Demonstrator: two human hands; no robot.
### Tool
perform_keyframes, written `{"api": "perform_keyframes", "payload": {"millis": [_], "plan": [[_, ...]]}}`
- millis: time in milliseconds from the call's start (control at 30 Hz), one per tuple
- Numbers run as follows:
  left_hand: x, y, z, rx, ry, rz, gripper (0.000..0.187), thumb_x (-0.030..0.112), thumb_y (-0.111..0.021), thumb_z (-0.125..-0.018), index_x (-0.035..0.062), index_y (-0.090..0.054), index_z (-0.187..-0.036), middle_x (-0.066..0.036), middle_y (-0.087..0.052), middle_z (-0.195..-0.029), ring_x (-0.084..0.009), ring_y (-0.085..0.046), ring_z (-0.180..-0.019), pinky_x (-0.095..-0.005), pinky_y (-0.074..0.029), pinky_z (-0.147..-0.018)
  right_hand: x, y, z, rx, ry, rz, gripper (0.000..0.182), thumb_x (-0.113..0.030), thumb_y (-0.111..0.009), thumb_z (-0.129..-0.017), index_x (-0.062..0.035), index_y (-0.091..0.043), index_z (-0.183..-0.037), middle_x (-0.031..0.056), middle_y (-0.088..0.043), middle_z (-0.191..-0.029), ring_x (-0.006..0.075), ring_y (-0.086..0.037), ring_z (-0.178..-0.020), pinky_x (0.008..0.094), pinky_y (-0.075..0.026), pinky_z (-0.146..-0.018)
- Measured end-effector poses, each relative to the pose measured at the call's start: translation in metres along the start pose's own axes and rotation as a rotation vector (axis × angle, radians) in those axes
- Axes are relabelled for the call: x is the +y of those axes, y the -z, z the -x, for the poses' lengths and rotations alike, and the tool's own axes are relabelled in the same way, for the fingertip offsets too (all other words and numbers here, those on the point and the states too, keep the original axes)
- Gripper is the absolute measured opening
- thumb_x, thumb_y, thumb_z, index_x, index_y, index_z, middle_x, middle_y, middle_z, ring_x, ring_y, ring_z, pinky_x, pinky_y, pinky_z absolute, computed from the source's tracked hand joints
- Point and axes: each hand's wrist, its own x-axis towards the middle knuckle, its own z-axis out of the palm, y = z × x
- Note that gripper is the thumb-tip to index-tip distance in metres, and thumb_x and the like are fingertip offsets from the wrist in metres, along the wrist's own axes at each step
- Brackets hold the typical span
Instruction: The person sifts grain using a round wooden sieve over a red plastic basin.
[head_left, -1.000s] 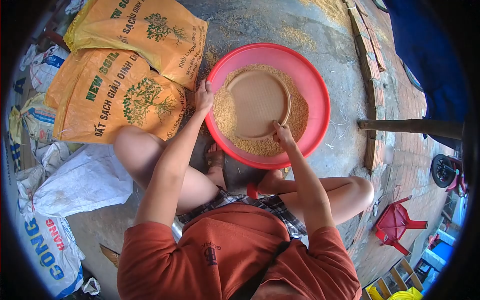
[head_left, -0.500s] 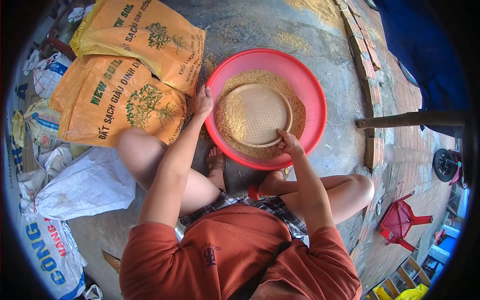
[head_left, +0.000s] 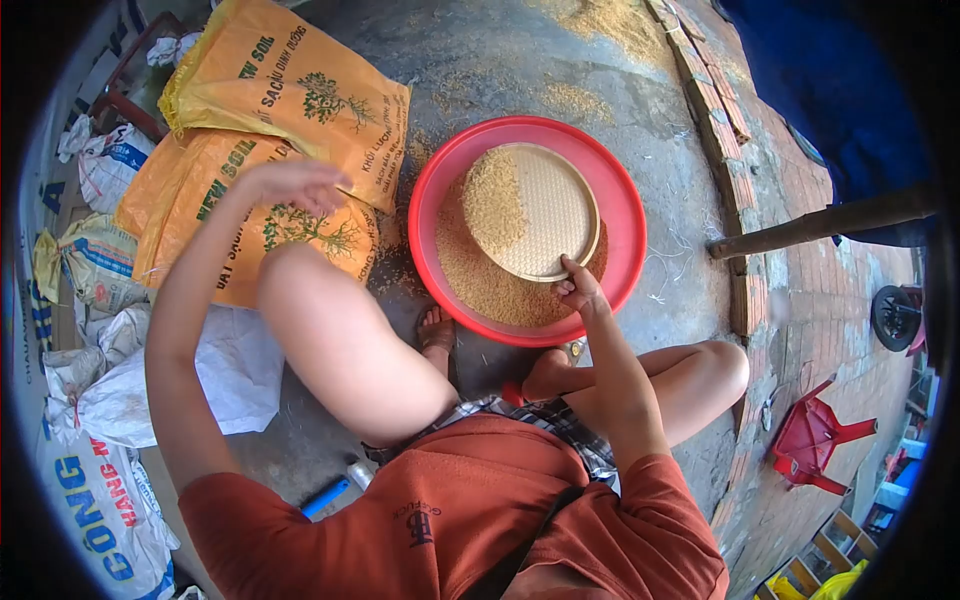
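My right hand grips the near rim of a round woven sieve, thumb on top of the edge. Husked-looking golden grain lies heaped on the sieve's left half; the weave on the right half shows bare. The sieve is over a wide red plastic basin, tilted a little, with more loose grain below it. Out to the left, my left hand hangs empty above orange soil sacks, fingers stretched and slightly blurred.
White sacks lie at my left, and a blue-handled object is on the floor by my side. Grain is scattered near a brick edging. A wooden pole and a red stool are to the right.
My left hand has let go of the basin's left rim and swung left over the orange sacks. The sieve has shifted up and right, tilting, with my right hand still on its rim.
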Motion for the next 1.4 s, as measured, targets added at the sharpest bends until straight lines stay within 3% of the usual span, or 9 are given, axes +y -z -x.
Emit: {"api": "perform_keyframes", "payload": {"millis": [100,367,633,1100,1133,1200,1267,1333,1400], "plan": [[-0.067,-0.019,-0.014,-0.169,-0.099,0.107,0.041,0.032,-0.041,-0.086,0.001,-0.043,-0.112,-0.015,-0.052,-0.1,-0.0203,-0.053,-0.083,-0.0306,-0.043,-0.075,0.001,0.002,-0.002,-0.016,0.003,-0.017,0.019,-0.023,-0.042,-0.087,-0.011,-0.043,-0.072,-0.0027,-0.035,-0.046,0.0068,-0.025,-0.034,0.0208,-0.023,-0.036],[-0.094,-0.035,-0.026,0.005,-0.074,0.228,0.037,0.027,-0.043,-0.084,0.0024,-0.044,-0.111,-0.013,-0.053,-0.094,-0.0181,-0.053,-0.08,-0.0289,-0.043,-0.071,-0.002,0.013,-0.003,-0.025,0.032,-0.021,0.016,-0.023,-0.041,-0.087,-0.0121,-0.041,-0.075,-0.0017,-0.039,-0.054,0.007,-0.026,-0.037,0.021,-0.023,-0.036],[-0.097,-0.028,-0.02,0.189,-0.022,0.305,0.033,0.023,-0.045,-0.083,0.0039,-0.045,-0.109,-0.011,-0.054,-0.089,-0.0159,-0.053,-0.076,-0.0272,-0.043,-0.068,0.004,0.008,-0.004,0.034,0.035,-0.033,0.017,-0.022,-0.042,-0.087,-0.0125,-0.04,-0.073,-0.0022,-0.035,-0.049,0.0076,-0.025,-0.035,0.0212,-0.023,-0.036],[-0.091,-0.034,-0.003,0.507,0.063,0.528,0.028,0.015,-0.048,-0.08,0.0064,-0.047,-0.106,-0.008,-0.056,-0.079,-0.0121,-0.054,-0.07,-0.0242,-0.043,-0.061,0.003,0.009,0.005,-0.1,0.054,-0.089,0.02,-0.024,-0.042,-0.088,-0.0115,-0.043,-0.071,-0.0023,-0.035,-0.049,0.0065,-0.025,-0.036,0.0207,-0.023,-0.037],[-0.073,-0.021,0.015,0.53,-0.204,0.224,0.022,0.02,-0.047,-0.083,0.0061,-0.05,-0.1,-0.002,-0.051,-0.068,-0.0097,-0.051,-0.064,-0.023,-0.042,-0.059,0.0,0.007,0.004,-0.083,0.059,-0.075,0.02,-0.024,-0.042,-0.088,-0.0116,-0.043,-0.072,-0.0023,-0.035,-0.049,0.0066,-0.025,-0.036,0.0209,-0.023,-0.037],[-0.02,-0.008,0.035,0.571,-0.41,0.605,0.024,0.025,-0.045,-0.085,0.0056,-0.052,-0.098,-0.002,-0.051,-0.07,-0.0094,-0.05,-0.066,-0.0219,-0.042,-0.059,-0.003,-0.005,0.005,-0.097,0.094,-0.049,0.018,-0.023,-0.043,-0.087,-0.0119,-0.042,-0.072,-0.0021,-0.035,-0.05,0.0072,-0.026,-0.037,0.0214,-0.023,-0.037],[0.034,-0.023,0.044,0.68,-0.66,0.479,0.025,0.023,-0.043,-0.087,0.0046,-0.05,-0.102,-0.003,-0.052,-0.076,-0.0089,-0.05,-0.07,-0.0218,-0.041,-0.062,-0.007,-0.014,0.009,-0.016,0.125,0.007,0.018,-0.023,-0.043,-0.086,-0.0117,-0.042,-0.073,-0.002,-0.035,-0.05,0.0074,-0.026,-0.037,0.0215,-0.023,-0.037],[0.079,-0.053,0.037,0.641,-0.778,0.399,0.026,0.022,-0.041,-0.088,0.0047,-0.049,-0.105,-0.003,-0.052,-0.076,-0.0095,-0.051,-0.072,-0.0221,-0.042,-0.066,-0.01,-0.026,0.019,0.069,0.224,0.137,0.017,-0.021,-0.043,-0.086,-0.0107,-0.041,-0.072,-0.0015,-0.034,-0.05,0.0076,-0.026,-0.036,0.0215,-0.022,-0.036],[0.095,-0.074,-0.001,0.568,-0.716,0.208,0.032,0.026,-0.042,-0.087,0.0015,-0.048,-0.106,-0.006,-0.053,-0.086,-0.015,-0.052,-0.085,-0.026,-0.041,-0.076,-0.016,-0.03,0.023,0.079,0.242,0.174,0.018,-0.02,-0.044,-0.086,-0.0104,-0.041,-0.071,-0.0014,-0.034,-0.049,0.0077,-0.026,-0.035,0.0216,-0.021,-0.035]]}}
